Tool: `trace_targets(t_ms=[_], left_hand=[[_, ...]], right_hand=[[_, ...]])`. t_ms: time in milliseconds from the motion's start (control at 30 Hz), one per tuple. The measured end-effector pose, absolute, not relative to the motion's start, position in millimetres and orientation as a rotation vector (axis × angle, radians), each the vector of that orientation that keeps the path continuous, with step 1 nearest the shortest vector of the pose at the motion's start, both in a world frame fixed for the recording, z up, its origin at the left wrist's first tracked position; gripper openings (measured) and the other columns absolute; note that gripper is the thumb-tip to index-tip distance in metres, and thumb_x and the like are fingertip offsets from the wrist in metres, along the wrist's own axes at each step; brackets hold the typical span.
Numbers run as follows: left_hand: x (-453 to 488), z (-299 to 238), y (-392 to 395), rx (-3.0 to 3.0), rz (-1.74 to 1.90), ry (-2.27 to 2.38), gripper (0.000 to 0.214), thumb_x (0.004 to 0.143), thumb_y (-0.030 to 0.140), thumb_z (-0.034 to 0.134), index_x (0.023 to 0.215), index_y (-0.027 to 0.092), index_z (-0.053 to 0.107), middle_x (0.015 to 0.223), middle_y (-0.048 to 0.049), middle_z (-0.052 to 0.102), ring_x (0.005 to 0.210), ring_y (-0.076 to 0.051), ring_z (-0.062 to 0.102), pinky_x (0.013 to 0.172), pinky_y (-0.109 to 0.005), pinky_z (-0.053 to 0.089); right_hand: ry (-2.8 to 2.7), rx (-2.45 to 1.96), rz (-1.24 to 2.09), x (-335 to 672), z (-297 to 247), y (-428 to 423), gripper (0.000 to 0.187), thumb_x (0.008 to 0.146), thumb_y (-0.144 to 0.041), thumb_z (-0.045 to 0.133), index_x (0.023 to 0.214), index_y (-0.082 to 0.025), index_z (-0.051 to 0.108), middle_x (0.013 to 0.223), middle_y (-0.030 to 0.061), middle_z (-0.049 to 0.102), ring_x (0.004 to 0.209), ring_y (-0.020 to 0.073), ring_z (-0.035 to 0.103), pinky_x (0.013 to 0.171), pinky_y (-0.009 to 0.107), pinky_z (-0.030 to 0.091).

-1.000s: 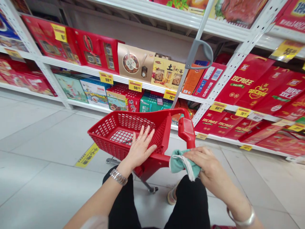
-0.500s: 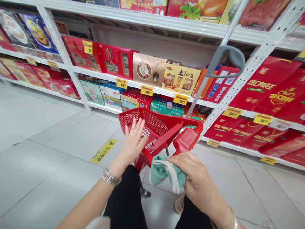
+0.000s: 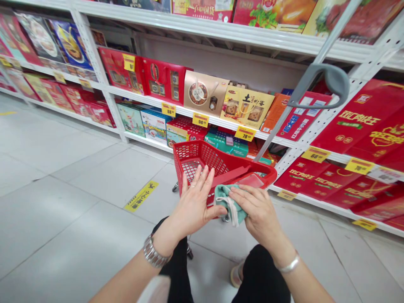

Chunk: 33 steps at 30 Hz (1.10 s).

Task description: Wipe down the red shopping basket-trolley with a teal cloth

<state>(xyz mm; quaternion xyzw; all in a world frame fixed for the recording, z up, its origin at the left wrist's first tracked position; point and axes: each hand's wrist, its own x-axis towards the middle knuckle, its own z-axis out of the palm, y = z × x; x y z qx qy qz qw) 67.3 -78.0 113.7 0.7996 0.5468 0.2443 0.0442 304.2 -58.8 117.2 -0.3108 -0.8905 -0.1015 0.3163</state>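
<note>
A green cloth (image 3: 232,204) with white edging is bunched under the fingers of my right hand (image 3: 257,212), at the near rim of a red shopping cart basket (image 3: 216,156). My left hand (image 3: 197,202) is open, fingers spread, over the basket's near left part; its thumb points toward the cloth. Whether the left palm touches the rim is hidden. A grey handle (image 3: 318,86) on a metal pole (image 3: 274,130) rises behind the cart's right side. The basket has perforated walls, and part of its near rim is hidden by my hands.
Shelves (image 3: 189,106) with boxed goods and yellow price tags run across the front. A white upright post (image 3: 91,50) stands at the left. On the tiled floor (image 3: 72,210) lies a yellow warning sticker (image 3: 141,196). Cart wheels show near my legs.
My right hand has moved up and forward with the cloth against the cart's near rim. My left hand has shifted right and down, closer to it. The cart appears slightly further right.
</note>
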Motion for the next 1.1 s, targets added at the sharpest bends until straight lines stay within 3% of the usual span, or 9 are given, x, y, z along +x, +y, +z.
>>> trace_targets(t_ms=[267, 467, 767, 933, 1100], left_hand=[[67, 121, -79, 2.375, 0.697, 1.681, 0.112, 0.080, 0.084, 0.044, 0.162, 0.020, -0.001, 0.168, -0.0206, 0.016, 0.156, -0.037, 0.001, 0.120, -0.072, 0.004], [62, 116, -79, 2.408, 0.730, 1.688, 0.118, 0.076, 0.082, 0.055, 0.162, 0.024, -0.002, 0.168, -0.0204, 0.018, 0.156, -0.038, 0.005, 0.121, -0.070, 0.006], [53, 112, -84, 2.443, 0.776, 1.641, 0.126, 0.076, 0.074, 0.066, 0.161, 0.022, -0.011, 0.168, -0.0224, 0.015, 0.156, -0.037, 0.002, 0.121, -0.070, 0.006], [48, 112, -85, 2.452, 0.756, 1.588, 0.152, 0.055, 0.076, 0.080, 0.159, 0.022, -0.018, 0.167, -0.0255, 0.012, 0.155, -0.042, 0.005, 0.120, -0.072, 0.008], [51, 112, -82, 2.454, 0.750, 1.582, 0.153, 0.054, 0.076, 0.080, 0.159, 0.022, -0.017, 0.167, -0.0261, 0.014, 0.155, -0.041, 0.007, 0.121, -0.070, 0.010]], right_hand=[[-2.090, -1.089, -0.327, 378, 99, -10, 0.054, 0.080, -0.003, 0.044, 0.125, -0.023, 0.068, 0.120, 0.0080, 0.074, 0.108, 0.0261, 0.064, 0.087, 0.042, 0.049], [-1.981, -1.259, -0.337, 396, 110, 1, 0.055, 0.072, -0.004, 0.044, 0.116, -0.022, 0.071, 0.102, 0.0078, 0.076, 0.091, 0.0267, 0.066, 0.079, 0.041, 0.051], [-2.305, -0.696, -0.321, 276, 132, -82, 0.046, 0.093, -0.009, 0.049, 0.136, -0.022, 0.059, 0.126, 0.0086, 0.072, 0.122, 0.0248, 0.059, 0.100, 0.044, 0.039], [-2.405, -0.823, -0.285, 271, 122, -82, 0.046, 0.093, -0.029, 0.060, 0.138, -0.021, 0.059, 0.136, 0.0099, 0.066, 0.129, 0.0299, 0.053, 0.105, 0.048, 0.034], [-2.373, -0.845, -0.281, 292, 120, -67, 0.051, 0.088, -0.012, 0.053, 0.137, -0.025, 0.061, 0.133, 0.0083, 0.068, 0.125, 0.0269, 0.054, 0.100, 0.045, 0.039]])
